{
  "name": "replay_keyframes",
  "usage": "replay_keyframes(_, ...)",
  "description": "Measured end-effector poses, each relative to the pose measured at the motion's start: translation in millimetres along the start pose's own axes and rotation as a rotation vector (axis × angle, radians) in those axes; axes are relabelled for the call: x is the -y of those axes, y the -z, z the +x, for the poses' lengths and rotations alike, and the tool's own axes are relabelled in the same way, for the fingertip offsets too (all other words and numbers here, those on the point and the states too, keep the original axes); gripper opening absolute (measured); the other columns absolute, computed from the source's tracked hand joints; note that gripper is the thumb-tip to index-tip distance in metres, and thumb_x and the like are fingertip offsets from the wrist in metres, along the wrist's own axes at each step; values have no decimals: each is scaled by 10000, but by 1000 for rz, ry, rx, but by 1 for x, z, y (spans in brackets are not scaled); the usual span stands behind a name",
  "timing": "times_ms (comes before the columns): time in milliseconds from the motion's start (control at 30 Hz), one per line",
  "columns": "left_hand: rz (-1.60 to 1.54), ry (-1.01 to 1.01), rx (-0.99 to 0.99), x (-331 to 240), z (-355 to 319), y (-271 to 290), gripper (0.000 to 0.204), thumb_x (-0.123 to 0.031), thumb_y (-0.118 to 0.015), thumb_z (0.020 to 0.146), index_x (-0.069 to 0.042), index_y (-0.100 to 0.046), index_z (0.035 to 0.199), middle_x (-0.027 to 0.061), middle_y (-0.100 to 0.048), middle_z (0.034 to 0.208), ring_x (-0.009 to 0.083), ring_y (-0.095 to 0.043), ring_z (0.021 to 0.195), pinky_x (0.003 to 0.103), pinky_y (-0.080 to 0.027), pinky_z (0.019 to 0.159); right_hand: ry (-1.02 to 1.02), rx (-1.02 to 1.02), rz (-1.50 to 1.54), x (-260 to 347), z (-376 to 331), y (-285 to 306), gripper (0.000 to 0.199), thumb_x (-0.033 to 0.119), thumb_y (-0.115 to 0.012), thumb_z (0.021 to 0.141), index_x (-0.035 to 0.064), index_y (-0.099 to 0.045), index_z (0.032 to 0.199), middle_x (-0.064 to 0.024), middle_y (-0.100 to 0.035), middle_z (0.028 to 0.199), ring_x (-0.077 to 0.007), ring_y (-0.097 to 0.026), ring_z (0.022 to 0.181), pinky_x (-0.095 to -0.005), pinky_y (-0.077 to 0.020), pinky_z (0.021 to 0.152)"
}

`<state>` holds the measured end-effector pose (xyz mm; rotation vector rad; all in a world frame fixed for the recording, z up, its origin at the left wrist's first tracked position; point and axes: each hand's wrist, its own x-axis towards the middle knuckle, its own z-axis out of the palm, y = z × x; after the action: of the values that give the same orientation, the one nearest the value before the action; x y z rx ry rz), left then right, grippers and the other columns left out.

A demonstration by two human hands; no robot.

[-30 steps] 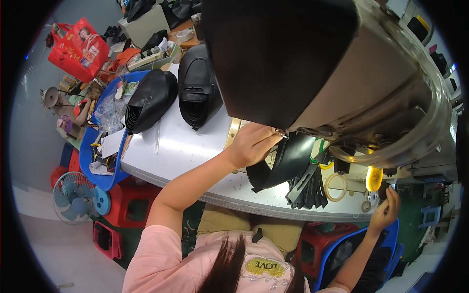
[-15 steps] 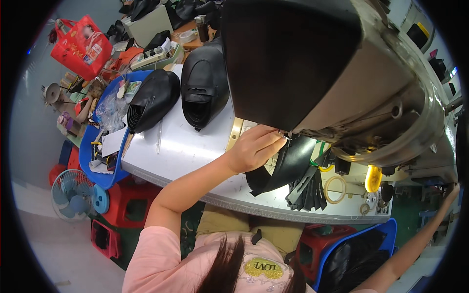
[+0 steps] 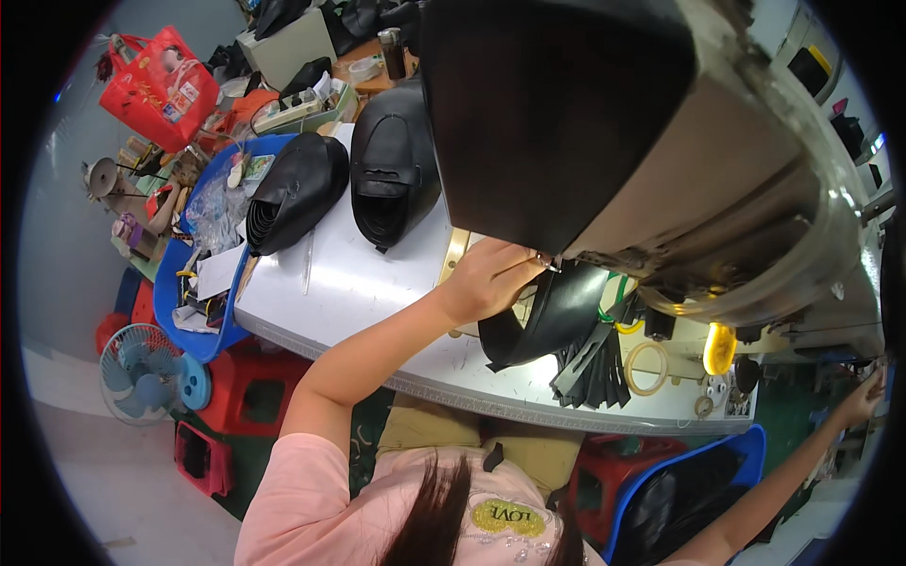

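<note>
My left hand point(image 3: 486, 281) is closed in a pinch under the head of a sewing machine point(image 3: 755, 170), its fingertips beside a small shiny metal part. What the fingertips hold is too small to make out. Below and right of them, a curved black leather piece point(image 3: 543, 325) hangs over the work surface. My right hand point(image 3: 859, 396) reaches to the machine's far right end; its fingers are partly lost at the dark picture rim. Two black leather shoe uppers, one stack point(image 3: 297, 193) and another point(image 3: 392, 170), lie left of the machine, each seemingly several nested together.
The white table point(image 3: 316, 302) carries a bundle of black strips point(image 3: 595, 368) and a tape roll point(image 3: 646, 368). A yellow lamp point(image 3: 720, 349) glows under the machine. Blue bins stand left point(image 3: 203, 349) and right point(image 3: 755, 453). A fan point(image 3: 142, 377) and red stools point(image 3: 250, 391) are at lower left.
My right hand has moved down and slightly left along the machine's far end. My left hand keeps its pinch nearly in place, and the hanging leather piece has shifted slightly.
</note>
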<state>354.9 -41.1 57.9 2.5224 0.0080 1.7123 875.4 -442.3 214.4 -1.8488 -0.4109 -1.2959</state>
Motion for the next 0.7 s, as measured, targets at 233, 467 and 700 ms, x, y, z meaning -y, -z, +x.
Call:
replay_keyframes(233, 81, 13, 16, -2, 1, 1, 142, 18, -658, 652, 23, -617, 788, 106, -600, 816, 266, -590, 756, 340, -491, 635, -18, 194, 375, 151, -140, 63, 191, 121, -491, 922, 1, -636, 949, -67, -612, 776, -94, -508, 635, -238, -424, 568)
replay_keyframes(467, 21, 495, 200, -54, -2, 74, 161, 47, -642, 691, 30, -605, 846, 110, -576, 764, 233, -585, 715, 296, -482, 645, 165, 1181, 743, 266, -290, 59, 347, 86, -603, 724, -8, -580, 1057, -95, -589, 807, -175, -568, 671, -298, -465, 641)
replay_keyframes(700, -784, 1611, 134, -62, -29, 112, 198, -22, -640, 761, 46, -629, 946, 64, -659, 865, 105, -608, 756, 209, -470, 701, 391, 1155, 910, 364, -354, 66, 308, 110, -728, 687, 25, -528, 906, -114, -532, 810, -257, -572, 612, -332, -464, 511)
